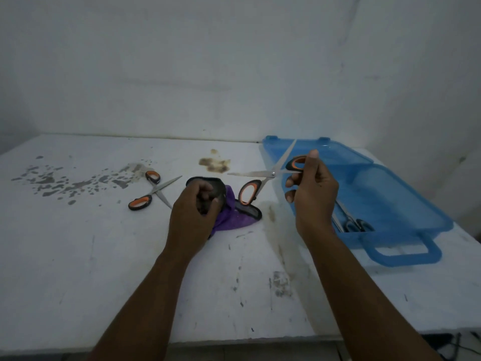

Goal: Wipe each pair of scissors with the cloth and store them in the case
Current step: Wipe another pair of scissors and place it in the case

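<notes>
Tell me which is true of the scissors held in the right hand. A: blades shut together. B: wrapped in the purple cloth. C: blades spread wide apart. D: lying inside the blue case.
C: the held scissors in the right hand have blades splayed from the pivot, while the left hand grips the cloth.

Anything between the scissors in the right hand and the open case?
Nothing visible. The blue case lies open beside the right hand; the held scissors have spread blades, and stored scissors occupy its near end.
</notes>
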